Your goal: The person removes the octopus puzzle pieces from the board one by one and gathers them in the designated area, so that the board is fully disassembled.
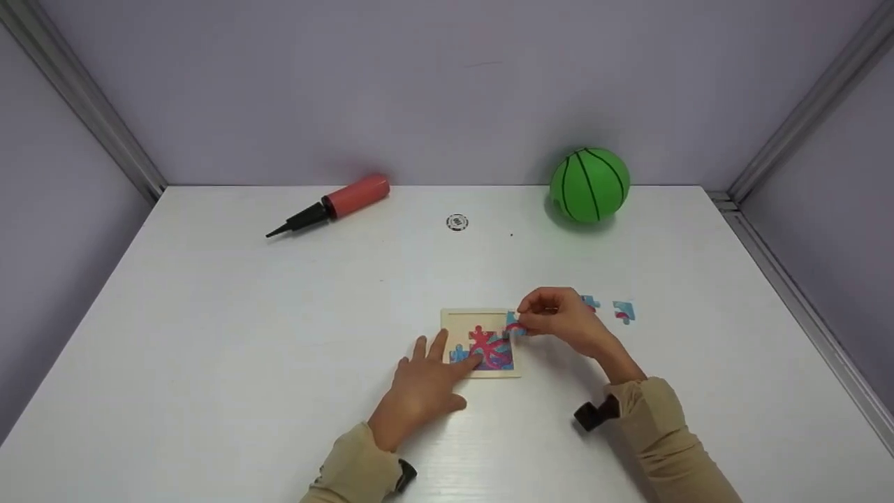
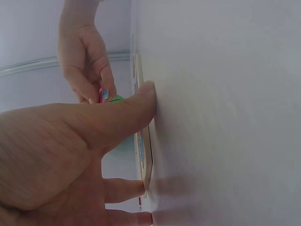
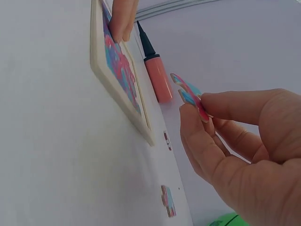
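The right hand [image 1: 562, 318] pinches a puzzle piece [image 3: 189, 94] between thumb and fingers [image 3: 235, 106], held just above the right edge of the puzzle tray [image 1: 461, 318] on the table [image 1: 244, 335]. The left hand [image 1: 422, 388] lies flat, its straight fingers pressing the tray's lower left part.

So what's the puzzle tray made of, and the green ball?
The puzzle tray looks like pale wood or thick board: matte cream, with a raised rim. The puzzle piece the right hand pinches shows the same pale edge under printed colour. The green ball looks like smooth rubber, slightly shiny.
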`<control>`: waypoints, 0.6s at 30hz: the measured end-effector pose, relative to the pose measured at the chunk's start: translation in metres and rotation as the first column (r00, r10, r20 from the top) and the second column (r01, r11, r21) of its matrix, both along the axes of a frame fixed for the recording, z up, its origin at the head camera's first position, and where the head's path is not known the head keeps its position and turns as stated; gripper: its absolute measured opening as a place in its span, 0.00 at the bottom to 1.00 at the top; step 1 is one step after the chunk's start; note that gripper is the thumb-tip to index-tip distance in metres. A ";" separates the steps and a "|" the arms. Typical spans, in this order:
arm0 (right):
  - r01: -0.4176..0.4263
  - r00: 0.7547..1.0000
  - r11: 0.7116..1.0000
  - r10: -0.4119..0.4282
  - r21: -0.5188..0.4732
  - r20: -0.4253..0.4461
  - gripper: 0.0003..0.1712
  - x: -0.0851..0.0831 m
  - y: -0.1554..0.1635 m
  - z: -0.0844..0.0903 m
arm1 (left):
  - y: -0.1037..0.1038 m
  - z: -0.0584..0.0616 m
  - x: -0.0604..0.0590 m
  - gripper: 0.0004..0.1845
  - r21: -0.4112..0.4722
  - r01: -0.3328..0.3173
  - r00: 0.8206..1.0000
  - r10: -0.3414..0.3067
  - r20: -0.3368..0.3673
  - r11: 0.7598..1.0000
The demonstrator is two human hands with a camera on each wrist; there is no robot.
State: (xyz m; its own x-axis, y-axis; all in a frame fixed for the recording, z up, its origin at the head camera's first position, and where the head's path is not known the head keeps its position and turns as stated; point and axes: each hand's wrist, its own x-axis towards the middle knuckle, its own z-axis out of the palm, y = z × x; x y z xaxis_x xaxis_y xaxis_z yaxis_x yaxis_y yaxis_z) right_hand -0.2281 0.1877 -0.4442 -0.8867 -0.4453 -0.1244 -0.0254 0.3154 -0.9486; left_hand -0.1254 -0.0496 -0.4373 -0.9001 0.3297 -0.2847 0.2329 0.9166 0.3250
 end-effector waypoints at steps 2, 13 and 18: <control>0.012 1.000 1.000 -0.012 0.018 -0.006 0.10 0.000 0.010 -0.002 | 0.000 0.000 0.000 0.32 0.004 -0.003 1.000 0.003 0.000 1.000; 0.063 0.998 0.980 -0.057 0.188 -0.037 0.07 0.003 0.039 -0.010 | -0.001 -0.002 0.000 0.32 0.038 -0.017 1.000 0.016 0.016 0.999; 0.083 0.995 0.969 -0.068 0.235 -0.072 0.06 0.002 0.042 -0.012 | 0.000 -0.003 0.000 0.32 0.033 -0.014 1.000 0.014 0.005 0.999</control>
State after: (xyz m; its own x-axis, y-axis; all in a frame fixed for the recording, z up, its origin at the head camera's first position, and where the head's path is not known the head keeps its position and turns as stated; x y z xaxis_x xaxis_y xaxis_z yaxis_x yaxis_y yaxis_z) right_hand -0.2259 0.2293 -0.4560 -0.9260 -0.3413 -0.1611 -0.0501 0.5343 -0.8438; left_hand -0.1257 -0.0499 -0.4399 -0.9033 0.3264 -0.2783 0.2187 0.9086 0.3559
